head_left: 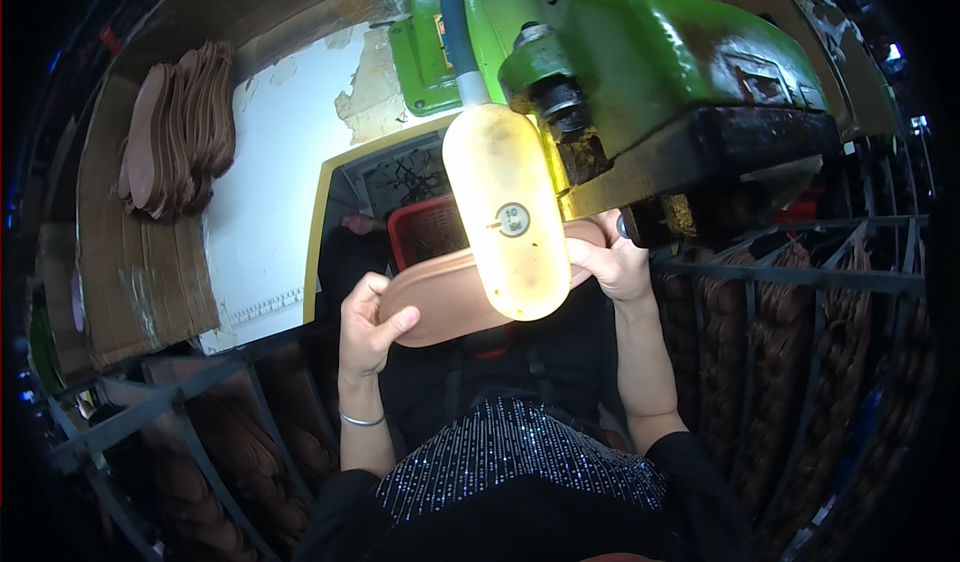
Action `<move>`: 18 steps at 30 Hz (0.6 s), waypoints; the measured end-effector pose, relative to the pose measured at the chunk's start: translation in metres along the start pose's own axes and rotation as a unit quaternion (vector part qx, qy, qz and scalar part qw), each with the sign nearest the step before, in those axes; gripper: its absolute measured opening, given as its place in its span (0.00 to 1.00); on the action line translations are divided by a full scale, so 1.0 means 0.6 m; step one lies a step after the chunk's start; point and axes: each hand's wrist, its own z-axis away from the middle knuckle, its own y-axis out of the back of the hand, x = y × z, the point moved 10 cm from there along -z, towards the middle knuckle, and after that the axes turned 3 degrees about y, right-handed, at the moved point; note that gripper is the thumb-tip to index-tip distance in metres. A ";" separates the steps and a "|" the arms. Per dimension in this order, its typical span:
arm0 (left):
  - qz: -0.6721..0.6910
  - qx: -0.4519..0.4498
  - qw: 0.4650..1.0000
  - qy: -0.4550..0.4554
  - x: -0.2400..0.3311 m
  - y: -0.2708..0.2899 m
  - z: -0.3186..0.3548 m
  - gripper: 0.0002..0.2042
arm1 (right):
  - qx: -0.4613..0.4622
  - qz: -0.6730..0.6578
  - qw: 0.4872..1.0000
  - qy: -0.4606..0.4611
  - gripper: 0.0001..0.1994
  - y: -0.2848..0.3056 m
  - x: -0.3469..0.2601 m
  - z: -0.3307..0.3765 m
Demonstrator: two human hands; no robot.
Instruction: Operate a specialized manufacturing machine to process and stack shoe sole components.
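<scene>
Both hands, left hand [368,324] and right hand [612,262], grip a brown insole [445,297] beneath the green machine [640,52].

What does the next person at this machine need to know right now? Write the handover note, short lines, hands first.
Left hand: grips the near end of a brown shoe sole, thumb on top.
Right hand: holds the far end of the same sole, up by the green machine.
Lamp: hangs in front and hides the middle of the sole.
Done: a stack of soles lies on the cardboard shelf at left.
Left: many soles stand in the wire racks on both sides.
</scene>
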 end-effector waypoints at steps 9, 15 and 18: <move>-0.111 -0.073 0.989 0.065 -0.133 -0.157 0.040 0.18 | 0.060 0.098 0.990 -0.084 0.32 0.024 0.041 0.004; -0.180 -0.083 0.980 0.035 -0.148 -0.205 0.020 0.17 | 0.080 0.138 0.987 0.020 0.38 -0.013 0.008 -0.005; -0.201 -0.092 0.974 0.046 -0.148 -0.210 0.003 0.15 | 0.078 0.109 0.991 0.017 0.35 -0.010 -0.007 -0.005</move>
